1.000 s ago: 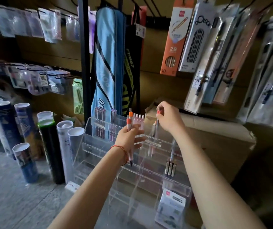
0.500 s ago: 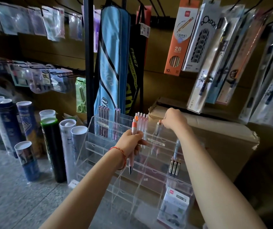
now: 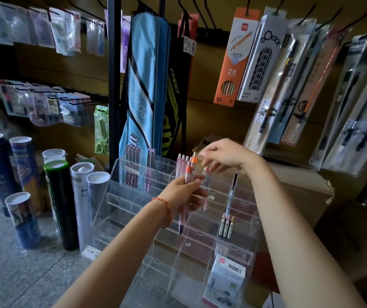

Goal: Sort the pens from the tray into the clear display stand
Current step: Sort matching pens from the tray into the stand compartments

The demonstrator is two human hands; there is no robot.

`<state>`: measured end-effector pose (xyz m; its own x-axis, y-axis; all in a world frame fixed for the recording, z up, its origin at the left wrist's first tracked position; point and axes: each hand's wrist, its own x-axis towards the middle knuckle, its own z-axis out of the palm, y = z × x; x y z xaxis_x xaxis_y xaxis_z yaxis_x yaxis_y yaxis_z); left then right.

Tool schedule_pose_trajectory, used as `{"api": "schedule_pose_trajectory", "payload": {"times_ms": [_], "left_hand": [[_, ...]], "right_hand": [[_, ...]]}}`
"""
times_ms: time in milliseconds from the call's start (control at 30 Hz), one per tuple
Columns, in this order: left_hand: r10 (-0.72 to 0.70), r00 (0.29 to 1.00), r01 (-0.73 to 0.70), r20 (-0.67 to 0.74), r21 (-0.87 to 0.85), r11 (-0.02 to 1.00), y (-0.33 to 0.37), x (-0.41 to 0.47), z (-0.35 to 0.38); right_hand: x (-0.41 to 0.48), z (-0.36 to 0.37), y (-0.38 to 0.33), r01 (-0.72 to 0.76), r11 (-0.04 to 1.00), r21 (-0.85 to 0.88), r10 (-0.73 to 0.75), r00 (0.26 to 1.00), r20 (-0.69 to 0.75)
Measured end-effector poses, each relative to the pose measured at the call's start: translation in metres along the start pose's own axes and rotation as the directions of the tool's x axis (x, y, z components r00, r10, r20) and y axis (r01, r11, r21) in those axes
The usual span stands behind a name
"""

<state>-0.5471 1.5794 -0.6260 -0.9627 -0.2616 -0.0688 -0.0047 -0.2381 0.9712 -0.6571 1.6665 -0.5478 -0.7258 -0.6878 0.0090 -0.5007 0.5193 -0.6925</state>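
The clear display stand [image 3: 133,197] rises in tiered rows on the floor in front of me. My left hand [image 3: 181,193], with a red string at its wrist, is shut on a small bunch of pink pens with orange tops [image 3: 188,174], held upright before the stand's upper rows. My right hand [image 3: 227,154] hovers just above, its fingertips pinched at the top of the tallest orange-topped pen [image 3: 194,161] in that bunch. Dark red pens [image 3: 131,167], purple pens [image 3: 149,170], pink pens [image 3: 180,162] and a pale pen [image 3: 206,181] stand in the top row. No tray is in view.
A blue patterned pen [image 3: 232,192] and three short pens [image 3: 226,225] sit in the right column, a white box [image 3: 226,276] below. Upright tubes [image 3: 60,203] stand left of the stand, a cardboard box [image 3: 300,192] to its right. A blue racket bag [image 3: 142,85] and packaged stationery hang behind.
My right hand has let go of the pen it lowered into the top row and has moved up and left to the bunch. My left hand stays in place.
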Motion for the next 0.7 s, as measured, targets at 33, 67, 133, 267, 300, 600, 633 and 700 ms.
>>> {"api": "schedule_pose_trajectory", "payload": {"times_ms": [33,67,133,267,300,600,633,700], "left_hand": [[-0.006,1.0,0.007,0.009,-0.047,0.999,0.001,0.001,0.002],[-0.012,1.0,0.013,0.01,-0.082,0.997,0.002,0.001,0.004],[-0.016,1.0,0.016,0.0,-0.101,0.995,0.004,0.003,0.004],[-0.023,1.0,0.024,0.013,-0.082,0.996,0.007,0.004,-0.002],[-0.036,0.999,0.038,0.023,-0.082,0.996,0.007,0.003,-0.004],[-0.09,0.996,0.09,0.004,0.002,0.996,0.006,0.002,-0.007],[-0.091,0.996,0.091,-0.025,0.027,0.995,0.003,0.002,-0.007],[-0.103,0.993,0.105,-0.052,0.047,0.993,-0.002,0.004,-0.008]], "right_hand": [[-0.006,0.001,-0.005,0.006,1.0,-0.004,-0.006,0.992,0.122],[-0.009,0.002,-0.009,0.025,0.999,-0.02,-0.021,0.982,0.185],[-0.009,0.003,-0.01,0.063,0.997,-0.039,-0.054,0.976,0.21],[-0.003,0.007,-0.009,0.083,0.994,0.074,-0.095,0.979,0.183],[-0.002,0.011,-0.01,0.087,0.989,0.119,-0.105,0.984,0.146],[0.013,-0.005,0.0,0.098,0.968,0.23,0.051,0.823,-0.566],[0.014,-0.007,0.004,0.053,0.991,0.119,0.043,0.733,-0.679],[0.015,-0.007,0.015,-0.04,0.998,-0.048,-0.011,0.638,-0.77]]}}
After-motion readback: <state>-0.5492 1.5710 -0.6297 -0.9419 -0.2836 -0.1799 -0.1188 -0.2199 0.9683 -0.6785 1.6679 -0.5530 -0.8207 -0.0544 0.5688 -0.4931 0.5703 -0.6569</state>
